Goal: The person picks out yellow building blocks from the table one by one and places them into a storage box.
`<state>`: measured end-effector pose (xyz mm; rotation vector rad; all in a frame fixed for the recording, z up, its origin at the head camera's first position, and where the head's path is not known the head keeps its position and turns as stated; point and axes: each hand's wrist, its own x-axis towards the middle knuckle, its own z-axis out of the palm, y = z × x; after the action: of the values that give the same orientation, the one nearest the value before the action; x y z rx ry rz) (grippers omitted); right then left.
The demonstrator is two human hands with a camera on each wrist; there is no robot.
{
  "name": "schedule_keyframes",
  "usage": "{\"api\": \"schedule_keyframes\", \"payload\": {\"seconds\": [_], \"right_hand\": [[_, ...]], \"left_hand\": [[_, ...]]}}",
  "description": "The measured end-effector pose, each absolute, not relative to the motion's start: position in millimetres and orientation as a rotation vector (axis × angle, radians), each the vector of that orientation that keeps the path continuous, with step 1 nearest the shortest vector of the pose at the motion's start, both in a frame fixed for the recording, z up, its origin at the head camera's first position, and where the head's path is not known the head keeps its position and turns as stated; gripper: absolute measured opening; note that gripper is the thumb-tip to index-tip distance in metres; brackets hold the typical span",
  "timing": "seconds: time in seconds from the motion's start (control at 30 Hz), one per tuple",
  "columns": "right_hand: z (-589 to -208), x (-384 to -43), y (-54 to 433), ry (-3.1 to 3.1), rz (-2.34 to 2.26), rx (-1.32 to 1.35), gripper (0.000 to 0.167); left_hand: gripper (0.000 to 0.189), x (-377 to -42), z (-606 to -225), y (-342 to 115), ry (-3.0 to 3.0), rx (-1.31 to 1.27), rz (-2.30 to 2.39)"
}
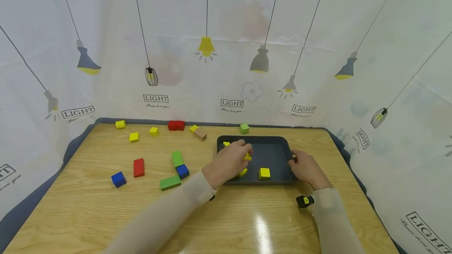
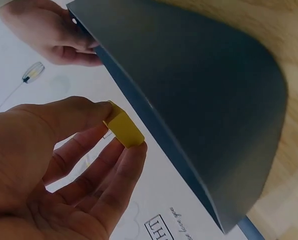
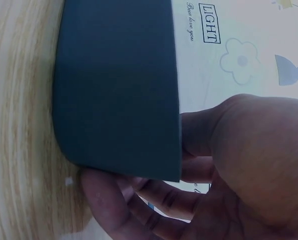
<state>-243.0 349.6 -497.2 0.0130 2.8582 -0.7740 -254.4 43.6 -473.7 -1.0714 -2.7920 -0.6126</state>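
My left hand (image 1: 230,160) is over the left half of a dark rectangular tray (image 1: 273,148). It pinches a yellow block (image 2: 124,129) between thumb and fingertips, with the tray's wall just beyond in the left wrist view. Inside the tray, one yellow block (image 1: 264,173) sits near the front wall, and two more show partly around the left hand. My right hand (image 1: 306,167) grips the tray's right end. In the right wrist view its thumb is at the rim and its fingers (image 3: 106,200) curl about the outside corner.
Left of the tray lie loose blocks: a red block (image 1: 139,167), blue blocks (image 1: 118,179), and green blocks (image 1: 170,182). Toward the back edge are yellow blocks (image 1: 134,136), two red ones (image 1: 176,125), a brown block (image 1: 200,134) and a light green cube (image 1: 244,128). A printed curtain encloses the wooden table.
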Motion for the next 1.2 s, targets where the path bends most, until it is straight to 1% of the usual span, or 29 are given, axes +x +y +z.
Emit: {"api": "schedule_keyframes", "payload": {"seconds": [0.3,0.57,0.9,1.2], "right_hand": [[-495.6,-243.7,346.7,2.858,-0.777,0.008,0.056],[-496.5,-244.6,345.6,2.86,-0.762,0.009,0.057],[-497.9,-244.3,345.9,2.857,-0.752,0.023,0.058],[-496.9,-243.7,346.6,2.863,-0.76,0.007,0.058]], "left_hand": [[0.025,-248.5,-478.9,59.0,-2.814,-1.117,-0.575],[0.027,-247.9,-483.7,61.1,-2.803,-1.132,-0.531],[0.027,-249.4,-479.1,49.5,-2.811,-1.084,-0.524],[0.024,-263.6,-474.6,24.6,-2.842,-0.968,-0.542]]}}
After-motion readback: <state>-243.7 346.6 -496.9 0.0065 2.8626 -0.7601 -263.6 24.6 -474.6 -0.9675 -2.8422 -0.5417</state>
